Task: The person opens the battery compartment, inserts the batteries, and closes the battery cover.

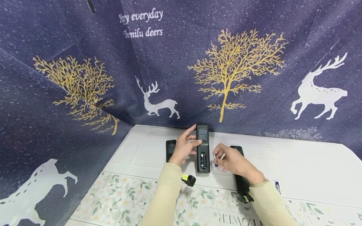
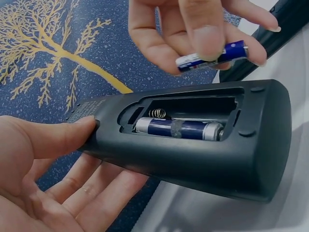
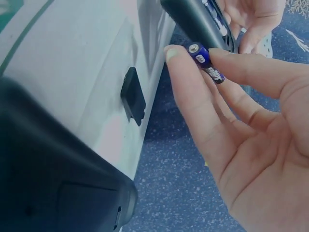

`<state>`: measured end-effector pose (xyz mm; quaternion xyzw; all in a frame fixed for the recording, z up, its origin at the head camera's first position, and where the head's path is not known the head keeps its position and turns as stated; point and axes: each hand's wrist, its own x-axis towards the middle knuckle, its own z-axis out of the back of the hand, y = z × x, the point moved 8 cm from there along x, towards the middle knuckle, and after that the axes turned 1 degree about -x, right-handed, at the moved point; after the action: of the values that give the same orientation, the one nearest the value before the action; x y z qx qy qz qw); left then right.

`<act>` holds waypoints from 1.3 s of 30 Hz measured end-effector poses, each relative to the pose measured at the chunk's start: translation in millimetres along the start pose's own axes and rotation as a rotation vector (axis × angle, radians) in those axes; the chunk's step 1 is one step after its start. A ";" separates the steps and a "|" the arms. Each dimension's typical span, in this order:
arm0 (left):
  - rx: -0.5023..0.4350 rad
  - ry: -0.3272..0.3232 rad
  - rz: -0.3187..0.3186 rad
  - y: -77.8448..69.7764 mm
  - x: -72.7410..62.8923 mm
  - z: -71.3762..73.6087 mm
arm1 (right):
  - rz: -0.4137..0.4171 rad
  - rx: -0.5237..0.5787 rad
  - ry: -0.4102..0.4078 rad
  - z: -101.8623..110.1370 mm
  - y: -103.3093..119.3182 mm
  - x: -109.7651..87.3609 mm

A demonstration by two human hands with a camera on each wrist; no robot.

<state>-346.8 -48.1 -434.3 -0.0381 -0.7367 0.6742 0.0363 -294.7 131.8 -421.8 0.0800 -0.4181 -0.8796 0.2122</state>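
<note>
My left hand grips a black remote control, thumb on its back and fingers beneath. Its battery compartment faces up, lidless. One blue-and-silver battery lies in one slot; the other slot, with a coil spring at its end, is bare. My right hand pinches a second blue battery between thumb and fingers, just to the right of the remote and apart from it. In the right wrist view, a small black flat piece lies on the table below that hand.
Another black remote lies left, partly behind my left hand. A third remote lies under my right forearm. One loose battery rests farther right on the white table. A dark printed cloth hangs behind the table.
</note>
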 end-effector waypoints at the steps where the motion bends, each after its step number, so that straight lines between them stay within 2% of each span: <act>1: 0.003 -0.001 -0.001 -0.3 -0.1 0.2 | 0.000 0.009 0.001 -0.3 0.9 0.0; 18: 0.012 -0.007 -0.022 -3.7 -1.6 -0.5 | 0.026 0.078 -0.038 -10.5 11.0 3.8; 23: 0.011 -0.008 -0.027 -3.9 -1.4 -1.0 | -0.018 0.086 -0.037 -19.3 14.0 4.7; 33: 0.026 -0.028 -0.023 -2.6 -1.6 0.2 | -0.149 0.084 -0.103 -27.5 8.8 7.0; 39: 0.030 -0.030 -0.027 -3.0 -1.4 -0.4 | -0.113 0.025 -0.107 -28.1 12.2 6.5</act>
<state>-345.4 -48.1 -431.2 -0.0176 -0.7275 0.6850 0.0350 -287.9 102.4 -430.1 0.0588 -0.4345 -0.8880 0.1387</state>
